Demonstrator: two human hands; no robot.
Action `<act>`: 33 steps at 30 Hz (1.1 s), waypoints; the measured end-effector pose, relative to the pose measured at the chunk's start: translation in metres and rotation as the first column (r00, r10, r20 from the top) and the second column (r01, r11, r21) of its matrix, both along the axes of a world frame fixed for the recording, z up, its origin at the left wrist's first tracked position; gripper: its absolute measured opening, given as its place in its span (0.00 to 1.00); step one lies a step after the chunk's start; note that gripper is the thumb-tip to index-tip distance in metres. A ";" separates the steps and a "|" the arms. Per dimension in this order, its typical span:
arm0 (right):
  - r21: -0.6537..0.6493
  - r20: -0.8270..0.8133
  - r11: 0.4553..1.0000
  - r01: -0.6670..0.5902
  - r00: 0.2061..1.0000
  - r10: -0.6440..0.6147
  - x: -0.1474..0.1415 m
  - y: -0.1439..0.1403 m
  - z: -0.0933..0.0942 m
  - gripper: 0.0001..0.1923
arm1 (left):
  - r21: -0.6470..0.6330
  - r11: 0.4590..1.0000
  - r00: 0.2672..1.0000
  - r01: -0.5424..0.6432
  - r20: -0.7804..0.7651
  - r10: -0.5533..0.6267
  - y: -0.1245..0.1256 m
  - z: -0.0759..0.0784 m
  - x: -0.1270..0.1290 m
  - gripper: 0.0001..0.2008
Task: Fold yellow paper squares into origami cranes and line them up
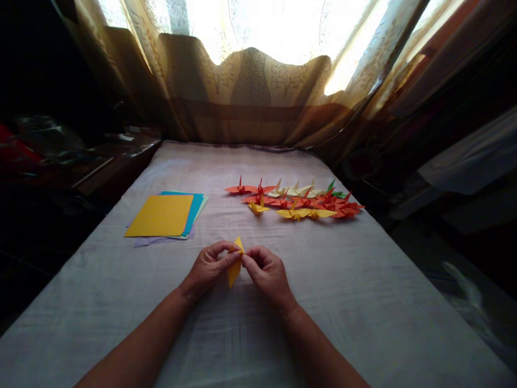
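Observation:
A folded yellow origami crane point(235, 274) is held just above the cloth-covered table, its pointed ends facing away from and toward me. My left hand point(209, 265) pinches it from the left between thumb and fingers. From the right, my right hand point(268, 273) has thumb and forefinger closed on the crane's middle. The fingertips of both hands nearly meet there and hide part of the folds.
Left of my hands lies a stack of square paper point(161, 214), yellow on top with blue, pale green and lilac sheets beneath. Beyond my right hand stand several finished paper cranes point(307, 201) in red, cream, yellow and green. A patterned curtain point(250, 86) hangs behind the white cloth point(323, 302).

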State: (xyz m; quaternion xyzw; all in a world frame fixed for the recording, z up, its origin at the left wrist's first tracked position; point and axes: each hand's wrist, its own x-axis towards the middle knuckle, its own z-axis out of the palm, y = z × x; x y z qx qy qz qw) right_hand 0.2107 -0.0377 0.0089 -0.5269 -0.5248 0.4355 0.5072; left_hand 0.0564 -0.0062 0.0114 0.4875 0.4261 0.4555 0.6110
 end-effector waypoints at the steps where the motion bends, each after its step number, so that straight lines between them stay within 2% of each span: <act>1: 0.008 0.014 1.000 0.001 1.000 -0.001 0.000 0.000 0.000 0.14 | 0.001 1.000 1.000 0.004 -0.006 -0.004 0.000 0.000 0.000 0.19; 11: 0.084 0.089 0.996 -0.010 0.996 0.003 0.001 -0.001 0.001 0.12 | -0.009 1.000 1.000 0.019 -0.022 -0.020 0.000 -0.006 -0.002 0.19; 18: 0.135 0.141 0.990 -0.041 0.990 0.021 0.000 -0.001 0.001 0.11 | 0.076 0.996 0.997 0.039 -0.070 -0.034 -0.001 -0.004 -0.003 0.16; 26: 0.277 0.337 0.961 -0.015 0.938 -0.083 0.005 0.001 0.001 0.06 | 0.128 0.990 0.995 0.053 -0.090 -0.042 0.000 -0.005 -0.002 0.15; 28: 0.266 0.369 0.964 -0.029 0.926 -0.074 0.011 0.004 -0.001 0.07 | 0.169 0.983 0.990 0.070 -0.137 -0.047 0.001 -0.006 -0.002 0.14; 33: 0.163 0.410 0.985 -0.062 0.912 -0.011 0.025 0.009 -0.007 0.06 | 0.289 0.956 0.955 0.046 -0.292 0.042 0.004 -0.013 -0.004 0.10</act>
